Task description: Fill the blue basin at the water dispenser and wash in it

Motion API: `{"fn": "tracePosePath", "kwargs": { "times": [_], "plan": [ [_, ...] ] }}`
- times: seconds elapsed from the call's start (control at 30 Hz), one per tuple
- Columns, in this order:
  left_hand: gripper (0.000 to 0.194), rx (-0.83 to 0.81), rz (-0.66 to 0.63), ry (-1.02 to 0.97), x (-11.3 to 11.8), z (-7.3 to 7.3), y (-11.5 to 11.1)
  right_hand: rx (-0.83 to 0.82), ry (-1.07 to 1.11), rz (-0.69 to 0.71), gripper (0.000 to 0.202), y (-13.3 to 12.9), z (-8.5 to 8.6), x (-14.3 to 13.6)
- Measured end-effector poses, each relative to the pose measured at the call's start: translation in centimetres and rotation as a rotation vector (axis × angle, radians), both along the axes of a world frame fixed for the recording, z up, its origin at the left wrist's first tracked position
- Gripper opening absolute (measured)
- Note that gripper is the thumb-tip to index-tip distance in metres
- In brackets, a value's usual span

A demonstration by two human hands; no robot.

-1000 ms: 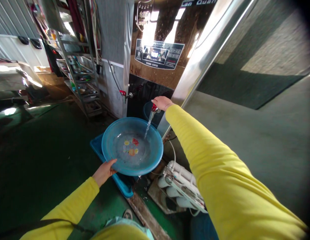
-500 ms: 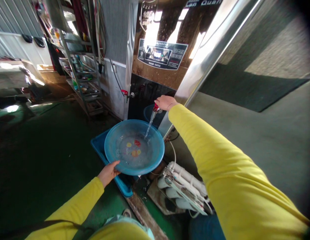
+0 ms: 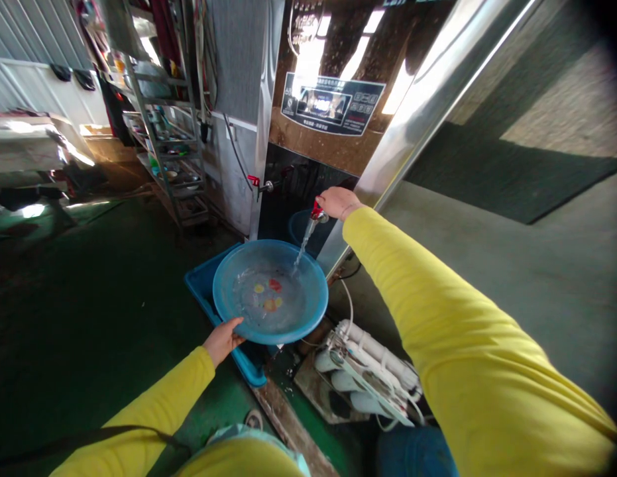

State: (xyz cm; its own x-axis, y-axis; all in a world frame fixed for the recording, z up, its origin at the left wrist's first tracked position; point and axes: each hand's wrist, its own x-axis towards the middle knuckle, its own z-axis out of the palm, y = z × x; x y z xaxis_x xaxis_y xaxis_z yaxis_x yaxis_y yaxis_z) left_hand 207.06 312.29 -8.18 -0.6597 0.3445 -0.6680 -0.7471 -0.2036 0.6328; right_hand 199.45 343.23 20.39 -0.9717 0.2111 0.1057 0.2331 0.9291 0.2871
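My left hand grips the near-left rim of a round blue basin, thumb over the edge and fingers underneath. Water lies in the basin over a coloured pattern on its bottom. My right hand is closed on the red handle of a tap on the dispenser's front. From that tap a stream of water runs into the right side of the basin. Beneath the basin is a blue tray, mostly covered by it.
A water dispenser with a display panel stands ahead, with a second red-handled tap at left. White filter cylinders lie low at right, near a blue drum. A wooden plank crosses the floor. A metal shelf stands back left.
The view has shifted slightly, so the scene sits a little further right. Both hands keep their places on basin and tap, and water is still running.
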Motion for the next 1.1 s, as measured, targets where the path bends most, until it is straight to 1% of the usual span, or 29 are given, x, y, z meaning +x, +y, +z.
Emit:
{"fn": "tracePosePath", "kwargs": {
  "times": [0.1, 0.2, 0.27, 0.33, 0.4, 0.43, 0.47, 0.53, 0.6, 0.7, 0.8, 0.87, 0.93, 0.97, 1.03, 1.1],
  "plan": [
    [0.018, 0.011, 0.002, -0.004, -0.1, 0.1, 0.0, 0.064, -0.009, 0.072, 0.039, -2.2, -0.4, 1.2],
    [0.016, 0.028, 0.005, -0.002, 0.0, 0.4, -0.1, 0.097, 0.026, 0.063, 0.036, -4.3, -1.1, 3.0],
    [0.016, 0.039, 0.003, 0.002, 0.1, 0.6, -0.4, 0.033, 0.088, 0.062, 0.043, -5.0, -1.6, 4.5],
    [0.016, 0.043, 0.002, 0.010, 0.1, 0.5, -0.7, -0.075, 0.189, 0.092, 0.050, -5.1, -2.3, 6.2],
    [0.018, 0.034, -0.001, 0.013, 0.2, 0.2, -1.2, -0.194, 0.308, 0.120, 0.049, -5.0, -3.5, 8.2],
    [0.019, 0.024, -0.005, 0.010, 0.3, 0.0, -1.6, -0.256, 0.359, 0.125, 0.047, -4.9, -4.5, 9.5],
    [0.021, 0.013, -0.012, 0.006, 0.3, -0.3, -1.9, -0.319, 0.396, 0.120, 0.045, -4.8, -5.6, 10.8],
    [0.023, -0.010, -0.029, -0.001, 0.4, -0.8, -2.9, -0.461, 0.416, 0.068, 0.043, -4.6, -8.7, 13.9],
    [0.023, -0.026, -0.050, 0.005, 0.7, -1.4, -4.0, -0.594, 0.404, -0.036, 0.043, -4.5, -12.6, 17.6],
    [0.021, -0.044, -0.099, 0.018, 1.1, -2.1, -5.7, -0.744, 0.380, -0.208, 0.046, -5.2, -19.2, 24.3],
    [0.020, -0.056, -0.172, 0.020, 1.6, -3.5, -7.0, -0.868, 0.341, -0.397, 0.048, -7.3, -25.6, 31.9],
    [0.020, -0.065, -0.226, 0.020, 2.2, -4.9, -7.5, -0.949, 0.367, -0.530, 0.048, -9.6, -29.3, 37.0],
    [0.020, -0.073, -0.287, 0.010, 3.0, -6.4, -7.7, -1.008, 0.377, -0.669, 0.048, -12.4, -32.0, 41.6],
    [0.020, -0.078, -0.321, -0.001, 3.5, -7.2, -7.7, -1.034, 0.373, -0.735, 0.048, -13.8, -33.1, 43.5],
    [0.019, -0.097, -0.393, -0.028, 4.8, -8.6, -7.5, -1.077, 0.360, -0.849, 0.048, -16.4, -34.4, 46.8],
    [0.017, -0.127, -0.461, -0.046, 6.3, -9.6, -7.1, -1.101, 0.355, -0.929, 0.048, -18.4, -35.3, 49.2]
  ]
}}
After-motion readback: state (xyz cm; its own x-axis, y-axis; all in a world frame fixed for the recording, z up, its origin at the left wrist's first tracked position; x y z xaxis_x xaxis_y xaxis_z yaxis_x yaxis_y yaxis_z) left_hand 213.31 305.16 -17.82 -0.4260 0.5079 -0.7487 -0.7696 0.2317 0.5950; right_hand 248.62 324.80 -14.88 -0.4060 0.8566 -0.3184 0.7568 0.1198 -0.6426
